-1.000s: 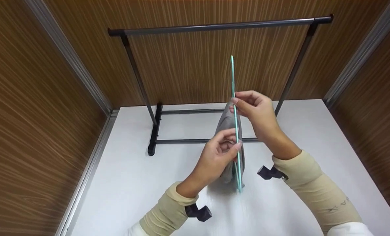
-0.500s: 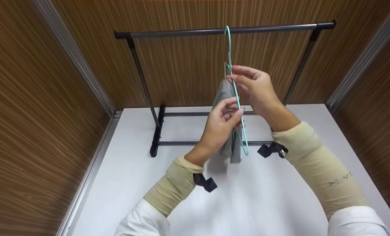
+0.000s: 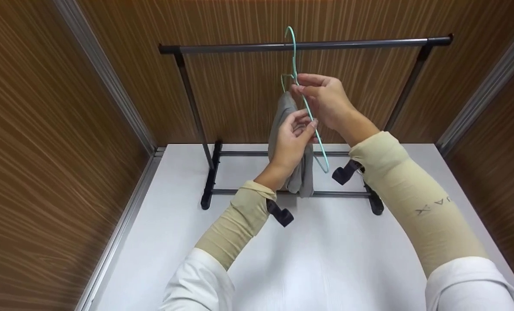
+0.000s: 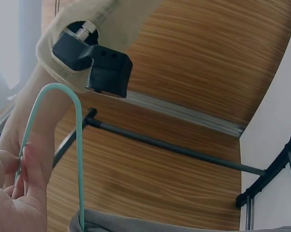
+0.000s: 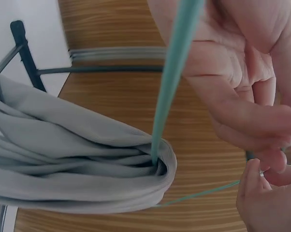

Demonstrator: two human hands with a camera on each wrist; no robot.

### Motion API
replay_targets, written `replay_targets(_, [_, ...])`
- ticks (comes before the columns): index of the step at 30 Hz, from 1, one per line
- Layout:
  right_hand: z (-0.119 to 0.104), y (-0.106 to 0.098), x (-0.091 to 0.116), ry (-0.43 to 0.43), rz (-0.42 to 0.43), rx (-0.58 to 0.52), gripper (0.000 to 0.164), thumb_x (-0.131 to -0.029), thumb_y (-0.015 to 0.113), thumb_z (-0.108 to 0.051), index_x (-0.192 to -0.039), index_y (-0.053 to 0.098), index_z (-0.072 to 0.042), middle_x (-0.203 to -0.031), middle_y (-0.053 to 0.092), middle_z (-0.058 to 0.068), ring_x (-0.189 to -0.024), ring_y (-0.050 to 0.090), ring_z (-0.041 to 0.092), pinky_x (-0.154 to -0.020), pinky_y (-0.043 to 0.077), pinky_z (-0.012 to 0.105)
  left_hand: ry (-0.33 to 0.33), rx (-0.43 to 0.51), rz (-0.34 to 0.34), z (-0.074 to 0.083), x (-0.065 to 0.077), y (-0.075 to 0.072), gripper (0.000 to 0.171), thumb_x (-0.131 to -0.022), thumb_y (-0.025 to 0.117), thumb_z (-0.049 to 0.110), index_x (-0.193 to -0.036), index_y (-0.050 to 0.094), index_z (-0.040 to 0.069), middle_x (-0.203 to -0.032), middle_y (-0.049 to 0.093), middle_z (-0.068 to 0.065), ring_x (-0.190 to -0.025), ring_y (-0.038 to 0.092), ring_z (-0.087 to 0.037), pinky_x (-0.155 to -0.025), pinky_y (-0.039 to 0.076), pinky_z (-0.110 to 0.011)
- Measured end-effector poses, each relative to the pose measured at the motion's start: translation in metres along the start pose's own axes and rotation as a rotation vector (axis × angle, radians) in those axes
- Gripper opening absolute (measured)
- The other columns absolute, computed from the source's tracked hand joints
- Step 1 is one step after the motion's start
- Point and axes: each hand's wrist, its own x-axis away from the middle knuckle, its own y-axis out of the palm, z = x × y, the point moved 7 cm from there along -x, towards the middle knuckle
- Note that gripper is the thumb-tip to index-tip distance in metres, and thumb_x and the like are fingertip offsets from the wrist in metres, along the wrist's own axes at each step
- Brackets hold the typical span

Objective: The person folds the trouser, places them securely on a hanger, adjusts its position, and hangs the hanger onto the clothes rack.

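In the head view, a mint-green hanger (image 3: 318, 140) is held edge-on in front of the rack. My left hand (image 3: 292, 136) pinches its lower slanting side between thumb and fingers. Higher up, just below the hook, my right hand (image 3: 332, 101) pinches the same hanger. A folded grey cloth garment (image 3: 278, 116) hangs draped over the hanger's bar; my left hand covers part of it. In the right wrist view the hanger's wire passes into the fold of the grey garment (image 5: 87, 159). The hook rises above the rack's rail (image 3: 360, 44); whether it touches the rail I cannot tell.
The dark metal rack has two slanting posts and black feet (image 3: 209, 185) on a white surface (image 3: 187, 268). Behind it stands a wood-grain wall (image 3: 231, 95), with further wood-grain panels left and right. Black camera mounts (image 3: 345, 172) jut from both wrists.
Both hands have lifted the hanger and garment upward and forward toward the rail. The hook now tops the rail and shows its curve, and the hanger has turned slightly. Both grips remain the same.
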Motion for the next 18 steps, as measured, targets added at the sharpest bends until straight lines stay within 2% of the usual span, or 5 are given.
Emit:
replay_targets(6, [0.009, -0.006, -0.016, -0.002, 0.025, 0.087, 0.035, -0.093, 0.047, 0.006, -0.127, 0.050, 0.006, -0.128, 0.050, 0.019, -0.114, 0.054, 0.025, -0.094, 0.041, 0.024, -0.045, -0.011, 0.044, -0.016, -0.010, -0.007, 0.034, -0.091, 0.058, 0.005, -0.123, 0.048, -0.002, -0.101, 0.055, -0.005, -0.079, 0.058, -0.013, -0.070, 0.053, -0.029])
replay_targets(13, [0.028, -0.013, -0.021, 0.040, 0.029, 0.183, 0.036, -0.094, 0.047, 0.002, -0.129, 0.050, 0.002, -0.125, 0.052, 0.015, -0.114, 0.053, 0.023, -0.098, 0.039, 0.029, -0.097, 0.022, 0.086, -0.034, -0.009, -0.010, 0.035, -0.090, 0.057, 0.002, -0.123, 0.046, -0.005, -0.099, 0.054, -0.006, -0.078, 0.057, -0.013, -0.067, 0.052, -0.025])
replay_targets(18, [0.033, -0.016, -0.020, 0.016, 0.008, 0.181, 0.036, -0.095, 0.046, 0.001, -0.131, 0.047, 0.003, -0.125, 0.051, 0.021, -0.113, 0.053, 0.026, -0.098, 0.039, 0.030, -0.101, -0.001, 0.080, -0.039, -0.007, -0.012, 0.035, -0.090, 0.058, 0.002, -0.123, 0.046, -0.005, -0.098, 0.054, -0.005, -0.079, 0.057, -0.012, -0.068, 0.053, -0.026])
